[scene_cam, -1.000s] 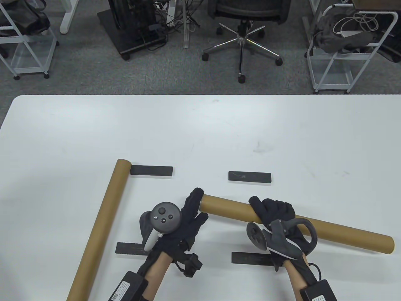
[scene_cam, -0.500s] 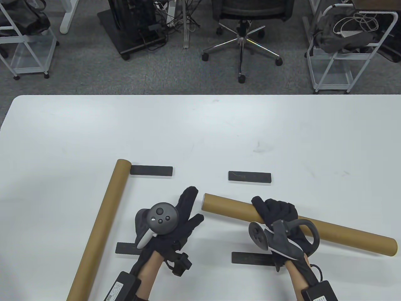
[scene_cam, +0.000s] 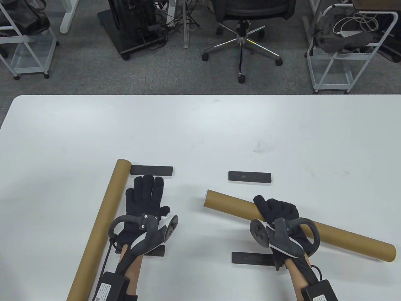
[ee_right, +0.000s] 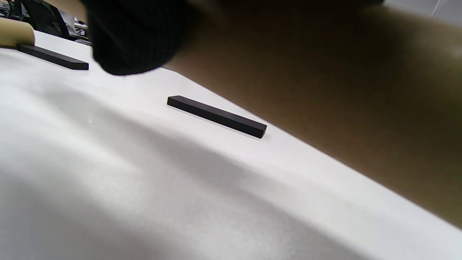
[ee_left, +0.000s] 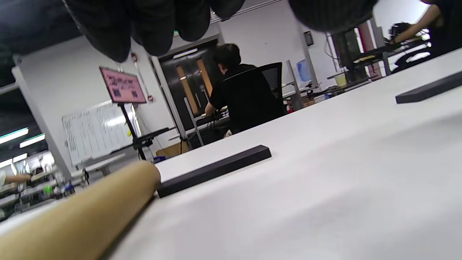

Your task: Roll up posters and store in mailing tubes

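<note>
**Two mailing tubes, four black bars, two gloved hands on a white counter**

On the left of the white counter (scene_cam: 62,131), the first of two brown cardboard mailing tubes (scene_cam: 100,227) lies along a steep diagonal, its far end touching the end of the far-left black bar (scene_cam: 151,171) and its near end running off the bottom edge of the table view. The left wrist view shows that same tube end against the bar's end.

Just beside this tube, the left hand (scene_cam: 142,200) lies palm down on the counter, fingers straight and together, holding nothing. Its wrist covers part of the near-left black bar (scene_cam: 158,250).

Across a stretch of bare counter, the far-right black bar (scene_cam: 249,176) lies flat and apart from everything else. Near it, the second mailing tube (scene_cam: 344,236) slants from its open left end down toward the right. The right hand (scene_cam: 277,213) grips this tube near its left third, fingers curled over the top. In the right wrist view the tube sits above the counter surface. The near-right black bar (scene_cam: 250,258) lies just beside the right wrist.

That makes four black bars, laid out as the corners of a rectangle. No poster can be made out in any view.
</note>
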### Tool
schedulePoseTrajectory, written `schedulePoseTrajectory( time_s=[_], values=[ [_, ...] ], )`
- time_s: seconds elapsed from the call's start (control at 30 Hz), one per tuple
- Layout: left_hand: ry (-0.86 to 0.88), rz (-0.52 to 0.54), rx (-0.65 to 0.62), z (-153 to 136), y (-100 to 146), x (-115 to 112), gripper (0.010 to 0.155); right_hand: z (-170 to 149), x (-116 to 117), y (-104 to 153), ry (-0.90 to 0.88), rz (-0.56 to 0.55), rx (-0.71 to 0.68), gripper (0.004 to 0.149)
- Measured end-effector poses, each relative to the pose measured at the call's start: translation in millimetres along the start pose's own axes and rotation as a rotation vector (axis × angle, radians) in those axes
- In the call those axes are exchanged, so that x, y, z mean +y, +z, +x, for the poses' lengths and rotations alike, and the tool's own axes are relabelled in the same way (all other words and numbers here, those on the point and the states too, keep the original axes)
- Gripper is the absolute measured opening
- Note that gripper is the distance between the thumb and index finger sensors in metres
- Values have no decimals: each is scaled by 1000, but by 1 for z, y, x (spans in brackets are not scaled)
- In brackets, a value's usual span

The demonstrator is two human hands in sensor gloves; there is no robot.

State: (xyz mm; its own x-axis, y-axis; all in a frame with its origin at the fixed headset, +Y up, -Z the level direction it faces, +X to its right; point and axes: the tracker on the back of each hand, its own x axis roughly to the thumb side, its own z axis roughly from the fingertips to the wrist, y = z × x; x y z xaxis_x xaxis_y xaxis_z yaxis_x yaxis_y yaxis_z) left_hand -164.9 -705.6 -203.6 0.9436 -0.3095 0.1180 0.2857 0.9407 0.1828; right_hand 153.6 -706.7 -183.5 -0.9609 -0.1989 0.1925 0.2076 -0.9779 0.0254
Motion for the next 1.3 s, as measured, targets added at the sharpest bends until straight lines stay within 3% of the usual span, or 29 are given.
schedulePoseTrajectory(
  time_s=[0.13, 0.43, 0.83, 1.1, 1.3],
  values=[
    [-61, -4, -7, 2, -1, -3, 87, -8, -6, -6, -26, 32, 57, 83],
    [-22, -17, -8, 2, -2, -3, 86, -44, -16, -20, -61, 180, 247, 84],
    [-26, -32, -17, 1, -1, -6, 87, -111, 43, 2, -100, 498, 534, 85],
    [-21, -28, -21, 4, -2, -6, 87, -118, 69, 10, -116, 540, 545, 87],
    [-21, -38, -22, 4, -1, -5, 87, -121, 52, 12, -190, 528, 564, 89]
  ],
)
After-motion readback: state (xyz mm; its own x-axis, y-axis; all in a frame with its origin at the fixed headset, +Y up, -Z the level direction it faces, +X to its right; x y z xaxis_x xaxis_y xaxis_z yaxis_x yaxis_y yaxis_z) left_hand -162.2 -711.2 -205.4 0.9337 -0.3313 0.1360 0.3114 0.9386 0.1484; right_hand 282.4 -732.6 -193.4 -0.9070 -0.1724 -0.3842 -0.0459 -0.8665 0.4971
